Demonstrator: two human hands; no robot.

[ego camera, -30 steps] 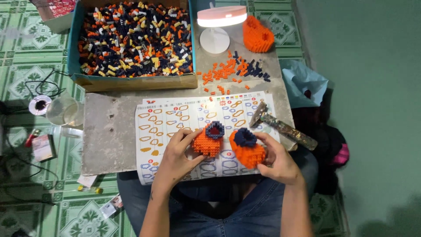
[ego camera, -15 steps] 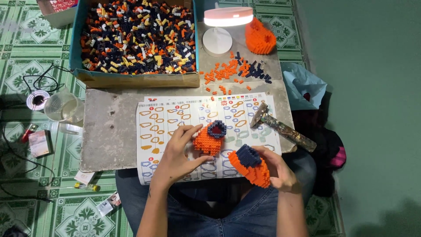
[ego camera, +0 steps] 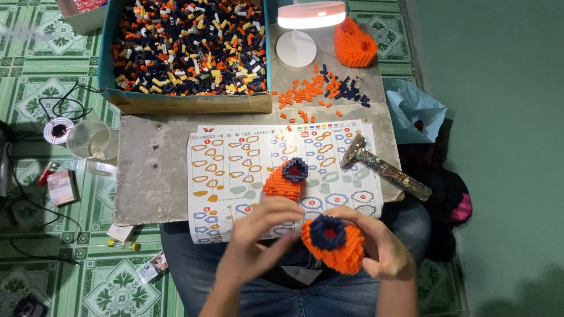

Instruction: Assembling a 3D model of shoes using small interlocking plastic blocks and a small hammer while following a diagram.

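- Both hands are up over the lap, close together: right hand (ego camera: 382,249) is wrapped around an orange brick piece (ego camera: 335,243) from the right and below, with its dark blue ring and red center facing up at the camera.
- Left hand (ego camera: 258,238) sits just left of that piece, fingers curled; the fingertips look like they touch its left edge, but motion blur means I can't tell if it's really gripping.
- So the held piece lies between the two hands, with the right one carrying it.
- Second orange piece (ego camera: 286,181) with its own blue ring rests on the instruction sheet (ego camera: 235,170), just beyond the left hand, which is the nearer one; nobody's touching it.
- Its long axis runs roughly toward and away from the person, blue ring at the far right end.
- Farther out: hammer (ego camera: 385,167) at the right of the slab (ego camera: 150,170), loose bricks (ego camera: 320,94), a lamp (ego camera: 302,29), a third orange piece (ego camera: 354,44), and a box (ego camera: 188,103) full of mixed bricks.
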